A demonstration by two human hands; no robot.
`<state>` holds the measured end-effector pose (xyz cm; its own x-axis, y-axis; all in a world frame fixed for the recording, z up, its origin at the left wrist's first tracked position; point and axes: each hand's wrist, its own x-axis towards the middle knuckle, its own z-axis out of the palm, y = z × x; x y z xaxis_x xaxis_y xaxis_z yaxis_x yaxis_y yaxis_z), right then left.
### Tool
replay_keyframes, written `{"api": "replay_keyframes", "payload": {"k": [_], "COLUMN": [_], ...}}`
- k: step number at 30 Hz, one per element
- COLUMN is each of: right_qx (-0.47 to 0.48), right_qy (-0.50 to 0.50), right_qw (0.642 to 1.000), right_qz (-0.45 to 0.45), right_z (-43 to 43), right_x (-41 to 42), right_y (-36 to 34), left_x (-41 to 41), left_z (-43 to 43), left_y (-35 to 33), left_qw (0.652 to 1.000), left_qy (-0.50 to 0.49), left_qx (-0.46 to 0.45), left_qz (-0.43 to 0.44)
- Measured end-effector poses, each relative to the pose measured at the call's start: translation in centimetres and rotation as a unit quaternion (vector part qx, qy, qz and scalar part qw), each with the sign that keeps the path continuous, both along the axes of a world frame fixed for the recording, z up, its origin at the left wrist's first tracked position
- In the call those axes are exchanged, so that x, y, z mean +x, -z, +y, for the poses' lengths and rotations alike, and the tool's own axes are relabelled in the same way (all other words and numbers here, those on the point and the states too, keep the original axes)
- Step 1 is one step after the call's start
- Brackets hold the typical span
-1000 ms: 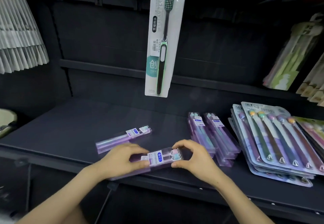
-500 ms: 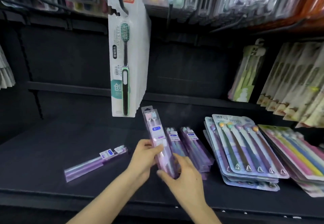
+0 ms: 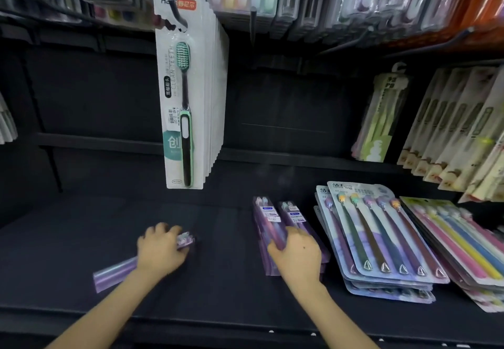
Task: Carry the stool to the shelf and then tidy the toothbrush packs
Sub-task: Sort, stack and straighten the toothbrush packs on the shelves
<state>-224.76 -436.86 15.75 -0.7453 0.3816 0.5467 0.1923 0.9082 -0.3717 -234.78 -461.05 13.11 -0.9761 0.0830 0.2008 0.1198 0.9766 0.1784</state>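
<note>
Fingers (image 3: 163,229) of the left hand (image 3: 159,250) are curled down over the head end of a loose purple pack (image 3: 114,273). It lies slantwise on the dark shelf (image 3: 218,280), well apart from the others. Right hand (image 3: 297,254): fingers are bent round the near part of the top pack (image 3: 268,219) of a purple pile, with a second purple pile (image 3: 296,216) just beside it. Grip or mere press cannot be settled through the blur; probably a grip. No stool is seen in the head view; tidying is judged under way.

Step in hand, as judged: the top pack is to be squared and the loose pack brought across.
- The loose pack should be lifted clear, not dragged.
- It should be turned so the brush heads point to the back like the rest, then laid flush on a pile.
- The right hand can be kept as a stop for the edges.
- The clear cases look slippery, so a sideways shove is likely to topple the pile.
- The blister cards (image 3: 381,239) close by should be left undisturbed, and the hanging pack (image 3: 188,89) overhead avoided.
</note>
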Motion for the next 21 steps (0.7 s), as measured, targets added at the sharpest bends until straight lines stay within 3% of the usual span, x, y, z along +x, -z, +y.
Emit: {"api": "replay_keyframes", "payload": {"k": [2,4,7,10,12,15,18,21], "right_qx": [0.037,0.087,0.140,0.134,0.070,-0.154,-0.341,-0.434], "right_qy": [0.009,0.029,0.057,0.043,-0.016,-0.152,-0.282,-0.311], "right_qw": [0.999,0.996,0.988,0.986,0.990,0.973,0.894,0.840], "right_qz": [-0.009,-0.007,0.016,0.095,0.125,0.078,-0.069,-0.098], "right_z": [-0.3,-0.4,-0.4,-0.7,-1.6,-3.8,-4.7,-3.7], "right_x": [-0.3,-0.3,0.4,1.8,3.2,5.7,6.9,7.1], "right_y": [0.4,0.5,0.8,0.7,0.8,0.9,0.2,-1.0], "left_x": [-0.7,-1.1,-0.8,0.9,2.9,6.5,9.1,9.9], "left_z": [-1.9,-3.0,-3.2,-1.5,0.2,3.2,6.4,9.2], "left_y": [0.5,0.7,0.7,0.0,-1.1,-3.6,-5.8,-7.5], "left_qw": [0.993,0.991,0.995,0.999,0.994,0.971,0.952,0.948], "left_qy": [-0.028,-0.033,0.011,0.042,0.057,0.063,0.067,0.058], "left_qx": [-0.085,-0.073,-0.066,0.003,0.088,0.223,0.290,0.312], "left_qz": [-0.071,-0.108,-0.069,-0.017,0.023,0.064,0.068,0.038]}}
